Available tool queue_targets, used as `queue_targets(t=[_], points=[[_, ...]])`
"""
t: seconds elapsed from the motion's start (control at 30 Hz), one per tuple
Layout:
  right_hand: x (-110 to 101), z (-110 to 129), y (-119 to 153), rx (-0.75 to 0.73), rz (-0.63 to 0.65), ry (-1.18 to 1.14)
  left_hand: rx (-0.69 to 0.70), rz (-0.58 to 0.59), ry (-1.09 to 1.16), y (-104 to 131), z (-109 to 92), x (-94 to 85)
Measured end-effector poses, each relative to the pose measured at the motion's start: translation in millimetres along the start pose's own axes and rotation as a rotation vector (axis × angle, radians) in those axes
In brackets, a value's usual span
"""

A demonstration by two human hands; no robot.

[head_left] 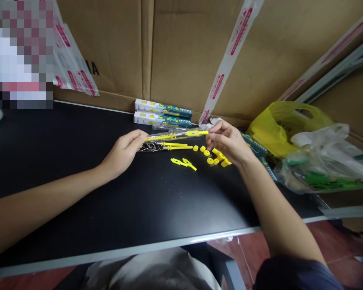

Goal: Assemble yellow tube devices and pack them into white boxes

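My left hand (128,149) is closed around the left part of a tubular spring scale (178,135), a clear tube with a yellow scale rod and a yellow end piece, held nearly level above the table. At the tip of that end piece, my right hand (226,141) has thumb and forefinger pinched on what looks like a small coil spring, mostly hidden. Below the tube lie yellow rods (178,147) with metal hooks (151,147). Nearer me are two yellow end pieces (184,163). Several small yellow caps (210,161) lie under my right hand, some with springs beside them.
Two printed boxes (162,120) lie against the cardboard (181,60) at the back of the black table (124,213). To the right are a yellow plastic bag (272,129) and a clear bag (326,161). Another printed box (255,146) is partly behind my right hand.
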State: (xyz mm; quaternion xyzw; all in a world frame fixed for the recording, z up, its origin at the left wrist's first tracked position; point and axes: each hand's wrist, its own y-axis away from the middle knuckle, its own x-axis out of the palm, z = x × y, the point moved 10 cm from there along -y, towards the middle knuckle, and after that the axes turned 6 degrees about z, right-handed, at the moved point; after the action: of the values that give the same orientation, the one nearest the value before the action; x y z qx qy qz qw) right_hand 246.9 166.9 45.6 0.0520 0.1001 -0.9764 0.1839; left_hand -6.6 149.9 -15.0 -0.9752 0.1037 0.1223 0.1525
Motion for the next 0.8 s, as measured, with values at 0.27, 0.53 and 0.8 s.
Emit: queue_targets(t=[0.27,0.53,0.8], points=[[3.2,-2.2,1.3,0.025,0.002,-0.096,0.004,-0.009,0.005,-0.7,1.2,-0.9],[7.2,-0.4,1.7,0.019,0.018,-0.091,-0.017,-0.005,-0.023,-0.9,2.9,-0.5],[7.3,-1.7,2.1,0.034,0.013,-0.059,-0.014,-0.004,-0.004,-0.6,3.0,0.6]])
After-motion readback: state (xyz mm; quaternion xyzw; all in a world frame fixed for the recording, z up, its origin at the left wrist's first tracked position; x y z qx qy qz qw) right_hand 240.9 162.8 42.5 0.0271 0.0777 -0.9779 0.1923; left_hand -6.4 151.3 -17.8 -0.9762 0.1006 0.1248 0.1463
